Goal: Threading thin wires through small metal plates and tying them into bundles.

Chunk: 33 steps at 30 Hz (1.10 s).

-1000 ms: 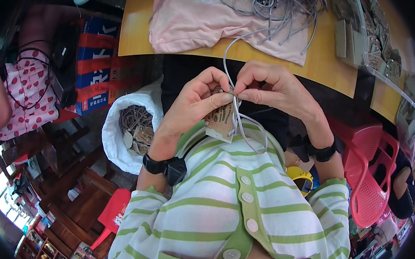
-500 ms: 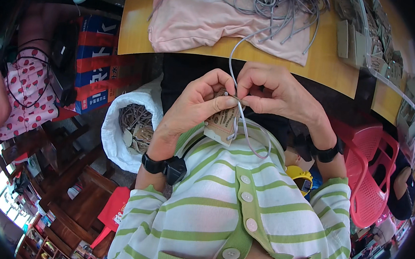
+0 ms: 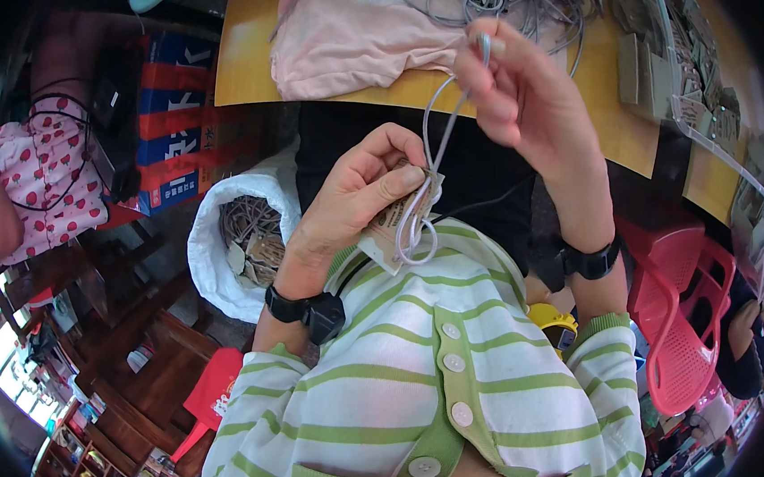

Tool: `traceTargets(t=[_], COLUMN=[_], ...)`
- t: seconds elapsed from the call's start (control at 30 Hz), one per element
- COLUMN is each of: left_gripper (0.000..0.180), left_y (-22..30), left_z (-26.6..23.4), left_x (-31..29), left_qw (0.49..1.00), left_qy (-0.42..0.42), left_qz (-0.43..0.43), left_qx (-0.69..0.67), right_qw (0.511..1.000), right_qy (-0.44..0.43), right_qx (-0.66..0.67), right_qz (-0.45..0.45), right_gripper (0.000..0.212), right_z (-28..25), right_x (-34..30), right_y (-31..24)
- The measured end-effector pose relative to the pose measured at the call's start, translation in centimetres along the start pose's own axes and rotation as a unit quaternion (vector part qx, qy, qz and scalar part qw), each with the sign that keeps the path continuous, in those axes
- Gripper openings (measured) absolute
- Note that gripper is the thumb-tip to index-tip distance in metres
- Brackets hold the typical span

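My left hand (image 3: 363, 192) pinches a brown cardboard tag (image 3: 388, 239) by its upper edge, in front of my striped cardigan. A thin grey-lilac cord (image 3: 444, 140) runs through or around the tag's top; I cannot tell exactly how it is looped. Some of the cord hangs in a small loop over the tag's face. Up over the table edge, my right hand (image 3: 528, 97) grips the cord between thumb and fingers and holds it stretched away from the tag. More grey cords (image 3: 508, 4) lie in a tangled heap on a pink cloth (image 3: 334, 51).
The yellow wooden table (image 3: 250, 31) spans the far side. On it at right stands a clear plastic bin (image 3: 680, 100) of tags. A white sack (image 3: 209, 265) with corded tags stands to my left. A red plastic chair (image 3: 676, 324) is at right; another person sits at far left.
My right hand has moved up and away from the tag, drawing the cord with it. The left hand stays on the tag, which has tilted and shifted slightly left.
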State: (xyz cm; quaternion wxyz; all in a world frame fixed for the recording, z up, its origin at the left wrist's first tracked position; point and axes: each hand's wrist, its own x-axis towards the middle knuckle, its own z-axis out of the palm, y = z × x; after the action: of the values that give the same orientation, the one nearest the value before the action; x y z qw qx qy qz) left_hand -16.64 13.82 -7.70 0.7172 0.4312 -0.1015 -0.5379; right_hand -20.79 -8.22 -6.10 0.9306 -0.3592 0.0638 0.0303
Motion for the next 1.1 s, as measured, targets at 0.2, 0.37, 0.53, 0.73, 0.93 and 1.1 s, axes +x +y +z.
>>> traceTargets(t=[0.2,0.37,0.53,0.73,0.93,1.1], left_gripper=[0.012,0.013,0.014,0.026,0.025,0.025], left_y=[0.6,1.0,1.1,0.3,0.7,1.0], left_z=[0.2,0.4,0.4,-0.3,-0.8,-0.1], left_x=[-0.3,-0.8,-0.6,-1.0,-0.3,-0.1], left_qw=[0.997,0.993,0.995,0.993,0.986,0.991], left_qy=[-0.012,-0.045,-0.057,-0.027,-0.041,-0.039], left_qz=[-0.003,-0.016,-0.027,0.024,0.042,0.034], left_qx=[-0.08,-0.104,-0.084,-0.111,-0.154,-0.122], right_qw=[0.956,0.982,0.982,0.916,0.801,0.742], right_qy=[0.217,0.119,0.098,0.221,-0.002,-0.012], right_qx=[-0.002,0.009,0.155,-0.318,-0.589,-0.635], right_qz=[-0.198,-0.146,-0.032,-0.101,-0.109,-0.214], right_gripper=[0.008,0.006,0.003,0.038,0.022,0.026], right_z=[-0.2,0.0,-4.7,1.9,4.7,4.6], right_x=[2.7,5.1,7.2,3.0,-2.3,-2.3], right_y=[-3.7,-3.1,-3.6,-3.0,-0.7,1.8])
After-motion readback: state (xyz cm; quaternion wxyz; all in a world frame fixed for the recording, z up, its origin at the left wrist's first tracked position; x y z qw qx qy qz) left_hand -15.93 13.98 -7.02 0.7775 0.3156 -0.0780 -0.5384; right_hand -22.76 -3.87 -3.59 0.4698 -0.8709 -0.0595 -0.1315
